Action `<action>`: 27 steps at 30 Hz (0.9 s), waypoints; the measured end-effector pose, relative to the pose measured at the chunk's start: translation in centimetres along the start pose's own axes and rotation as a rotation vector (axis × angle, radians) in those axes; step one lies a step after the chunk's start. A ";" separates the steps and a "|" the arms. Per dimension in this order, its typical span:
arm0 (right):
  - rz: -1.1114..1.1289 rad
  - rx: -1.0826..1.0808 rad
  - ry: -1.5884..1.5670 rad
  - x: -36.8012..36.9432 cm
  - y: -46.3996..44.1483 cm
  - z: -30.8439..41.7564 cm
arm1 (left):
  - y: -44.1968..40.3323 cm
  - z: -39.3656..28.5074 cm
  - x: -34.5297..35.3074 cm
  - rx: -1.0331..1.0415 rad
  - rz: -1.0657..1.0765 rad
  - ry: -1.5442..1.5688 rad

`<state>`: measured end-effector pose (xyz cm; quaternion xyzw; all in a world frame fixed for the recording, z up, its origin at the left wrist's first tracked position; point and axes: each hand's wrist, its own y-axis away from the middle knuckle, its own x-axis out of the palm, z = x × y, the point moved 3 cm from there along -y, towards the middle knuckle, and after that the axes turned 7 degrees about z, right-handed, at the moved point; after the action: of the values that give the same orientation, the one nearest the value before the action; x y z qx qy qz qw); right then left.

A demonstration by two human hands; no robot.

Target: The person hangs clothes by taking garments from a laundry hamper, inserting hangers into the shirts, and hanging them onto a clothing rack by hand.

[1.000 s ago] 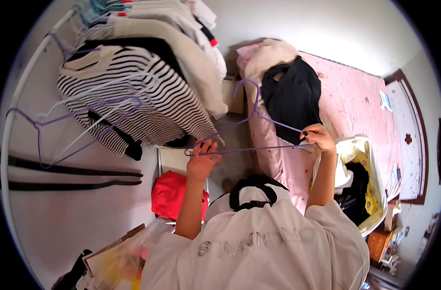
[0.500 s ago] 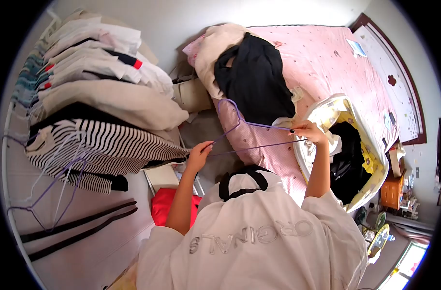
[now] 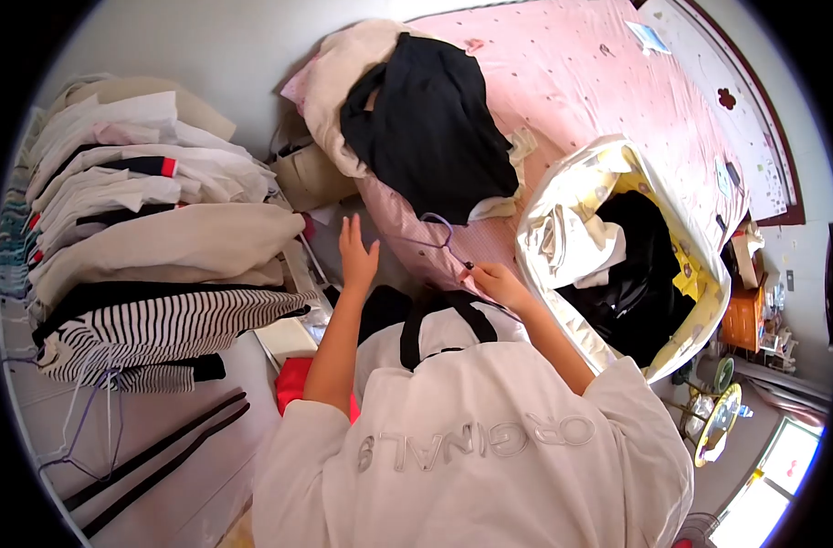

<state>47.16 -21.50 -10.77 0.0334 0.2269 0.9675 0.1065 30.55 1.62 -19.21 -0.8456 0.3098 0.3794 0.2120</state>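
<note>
Head view: purple hanger [image 3: 448,244] is at the near-left edge of the pink bed [image 3: 572,73], pinched in the right hand [image 3: 500,284]. Left hand [image 3: 358,256] is empty, fingers spread, well apart from it. With only a one-handed grip it could twist imo, and the hook might snag the black garment [image 3: 435,128] just beyond.

Your white shirt [image 3: 490,493]: one line of raised lettering [image 3: 480,442], upside down in view, reads "ORGINALS".
</note>
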 end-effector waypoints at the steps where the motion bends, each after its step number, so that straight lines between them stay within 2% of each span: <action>1: -0.039 0.031 0.027 -0.2 -0.2 -0.8 | -0.1 0.1 1.0 -0.068 -0.028 -0.047; 4: -0.149 -0.041 0.105 -0.9 -0.4 -0.8 | -0.2 0.8 4.8 -0.249 0.109 0.192; 7: -0.284 -0.054 0.161 -1.8 -0.7 -1.1 | -0.3 0.1 8.2 -0.214 0.298 0.225; 11: -0.395 -0.062 0.197 -2.6 -0.8 -1.5 | -1.4 0.4 12.7 -0.200 0.427 0.111; 12: -0.415 -0.070 0.219 -2.9 -1.0 -1.3 | -1.8 1.5 14.4 -0.380 0.471 0.278; 13: -0.456 -0.177 0.179 -2.7 -1.2 -1.4 | -2.4 2.2 15.7 -0.561 0.510 0.445; 15: -0.440 -0.128 0.106 -2.8 -1.4 -1.7 | -3.2 1.1 16.1 -0.978 0.514 0.795; 18: -0.437 -0.103 0.074 -2.9 -2.0 -1.5 | -3.0 3.2 18.8 -1.068 0.421 1.066; 21: -0.424 -0.062 0.059 -2.8 -2.1 -1.1 | -3.0 6.0 21.7 -0.958 0.623 1.724; 24: -0.402 -0.051 0.064 -3.2 -2.5 -1.2 | -3.2 5.5 23.2 -1.304 0.572 1.473; 27: -0.411 -0.035 0.120 -3.8 -2.8 -0.9 | -3.7 5.0 23.2 -1.266 0.481 1.655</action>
<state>51.26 -20.31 -12.88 -0.0730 0.2181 0.9295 0.2884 42.62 -1.24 -39.82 -0.7131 0.2626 -0.1888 -0.6220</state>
